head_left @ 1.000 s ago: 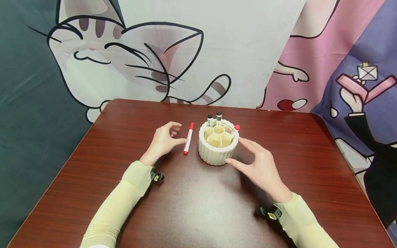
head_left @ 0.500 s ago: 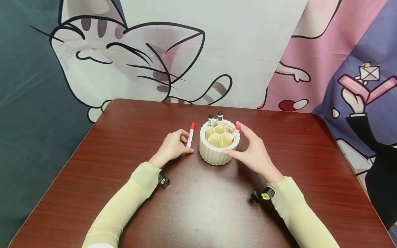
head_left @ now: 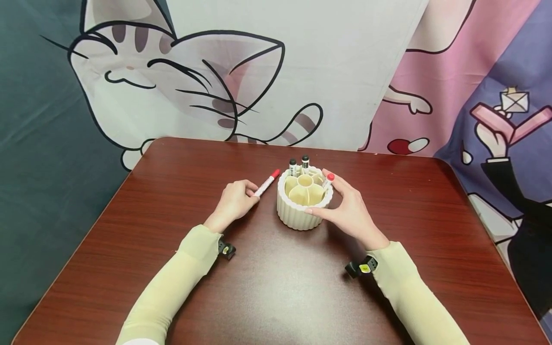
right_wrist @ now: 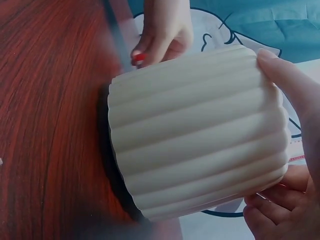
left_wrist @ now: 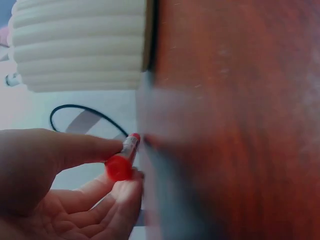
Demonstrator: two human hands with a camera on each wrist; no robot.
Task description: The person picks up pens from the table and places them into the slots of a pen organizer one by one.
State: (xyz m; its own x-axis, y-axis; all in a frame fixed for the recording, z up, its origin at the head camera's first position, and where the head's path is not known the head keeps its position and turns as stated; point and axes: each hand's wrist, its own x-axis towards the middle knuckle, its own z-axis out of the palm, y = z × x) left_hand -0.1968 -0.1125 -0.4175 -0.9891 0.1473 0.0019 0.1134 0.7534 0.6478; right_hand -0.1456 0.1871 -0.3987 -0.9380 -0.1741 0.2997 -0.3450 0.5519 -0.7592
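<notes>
A white marker with red ends is pinched between the thumb and fingers of my left hand, tilted with its red tip up to the right. In the left wrist view the other red end of the marker points at the camera. Just right of it stands a cream fluted pen holder with several petal-shaped compartments. My right hand grips the holder's right side, thumb on the front near the rim and fingers round the back, as the right wrist view of the pen holder also shows.
Two black-capped markers stand in the holder's rear compartments, and a red-capped marker leans in the right one. All this is on a dark red-brown wooden table. A cat-print cloth hangs behind its far edge.
My left hand has pinched the red marker, which has lifted and turned from lying nearly straight to slanting right. My right hand has moved inward and taken hold of the pen holder.
</notes>
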